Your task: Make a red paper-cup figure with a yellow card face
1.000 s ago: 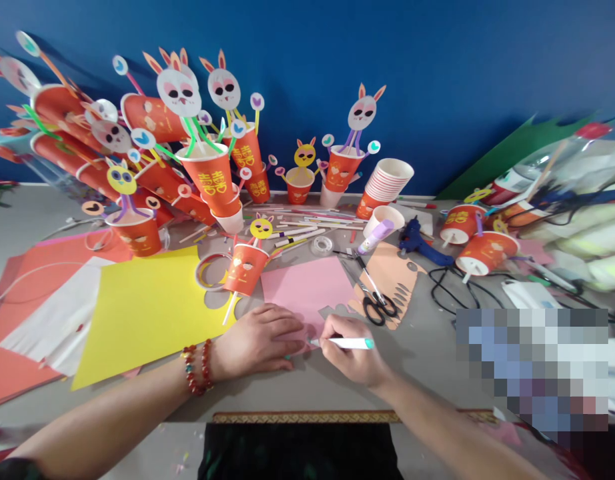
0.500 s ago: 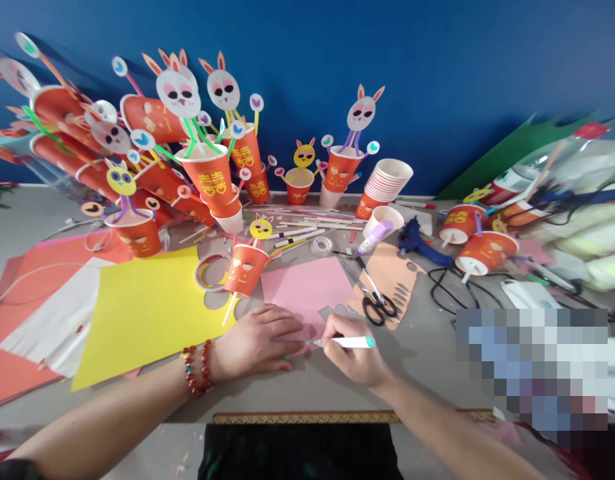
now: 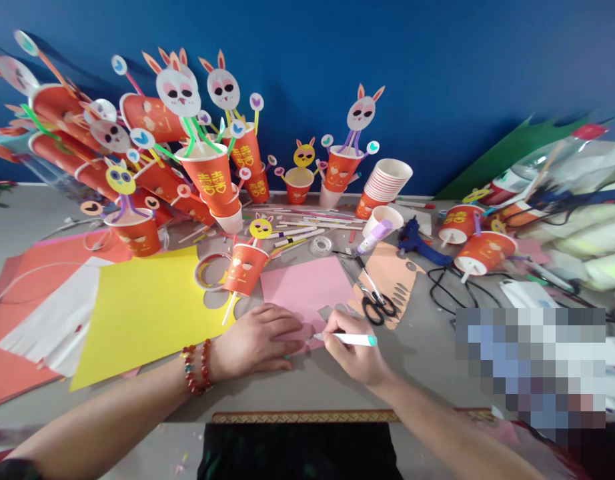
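Note:
My left hand (image 3: 257,340) lies flat, palm down, on the near edge of a pink paper sheet (image 3: 307,287) and presses it to the grey table. My right hand (image 3: 352,350) grips a white marker (image 3: 347,339) with a teal end; its tip touches the pink sheet just beside my left fingertips. A red bead bracelet (image 3: 197,367) circles my left wrist. An orange paper cup with a yellow rabbit face on a straw (image 3: 246,263) stands right behind my left hand.
A yellow sheet (image 3: 142,310) and red and white papers lie to the left. Black scissors (image 3: 375,300), a blue glue gun (image 3: 420,243), a tape roll (image 3: 321,245), a cup stack (image 3: 385,183) and several decorated rabbit cups (image 3: 207,173) crowd the back.
My right hand and the marker have shifted slightly up and right along the pink sheet. My left hand has stayed still.

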`<state>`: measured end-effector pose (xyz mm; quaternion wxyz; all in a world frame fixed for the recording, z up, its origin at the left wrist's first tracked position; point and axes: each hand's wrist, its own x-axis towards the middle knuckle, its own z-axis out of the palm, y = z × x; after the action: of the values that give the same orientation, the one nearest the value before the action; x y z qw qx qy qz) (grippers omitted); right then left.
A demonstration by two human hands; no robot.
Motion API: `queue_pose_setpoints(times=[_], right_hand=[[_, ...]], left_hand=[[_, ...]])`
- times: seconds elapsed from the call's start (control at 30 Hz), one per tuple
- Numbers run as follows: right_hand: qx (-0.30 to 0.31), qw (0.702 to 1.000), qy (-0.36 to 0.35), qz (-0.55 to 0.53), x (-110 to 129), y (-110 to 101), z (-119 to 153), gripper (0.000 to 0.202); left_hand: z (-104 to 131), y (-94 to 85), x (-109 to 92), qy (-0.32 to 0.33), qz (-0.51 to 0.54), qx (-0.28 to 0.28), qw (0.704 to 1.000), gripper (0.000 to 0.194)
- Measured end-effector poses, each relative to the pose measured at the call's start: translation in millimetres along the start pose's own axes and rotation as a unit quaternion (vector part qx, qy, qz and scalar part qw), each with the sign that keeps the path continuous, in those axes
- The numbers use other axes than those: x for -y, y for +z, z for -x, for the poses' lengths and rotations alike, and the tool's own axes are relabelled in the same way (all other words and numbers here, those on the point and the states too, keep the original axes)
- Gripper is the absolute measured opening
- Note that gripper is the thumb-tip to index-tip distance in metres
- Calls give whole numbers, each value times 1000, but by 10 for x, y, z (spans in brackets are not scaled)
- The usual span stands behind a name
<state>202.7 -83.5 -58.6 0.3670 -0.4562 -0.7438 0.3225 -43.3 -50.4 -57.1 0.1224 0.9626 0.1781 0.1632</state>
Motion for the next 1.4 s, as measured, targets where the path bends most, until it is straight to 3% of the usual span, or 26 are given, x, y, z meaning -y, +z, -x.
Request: queue_pose_setpoints(times=[1.0,1.2,1.4], right_hand=[[20,1000,-5,6,-2,-13,4,21],[1,1000,11,-15,8,-9,0,20],[26,1000,8,-2,18,-8,-5,20]], left_hand=[[3,13,4,-1,1,6,1000,37],[4,18,6,0,2,1,1000,38],[6,17,5,-1,0,1,1000,37]])
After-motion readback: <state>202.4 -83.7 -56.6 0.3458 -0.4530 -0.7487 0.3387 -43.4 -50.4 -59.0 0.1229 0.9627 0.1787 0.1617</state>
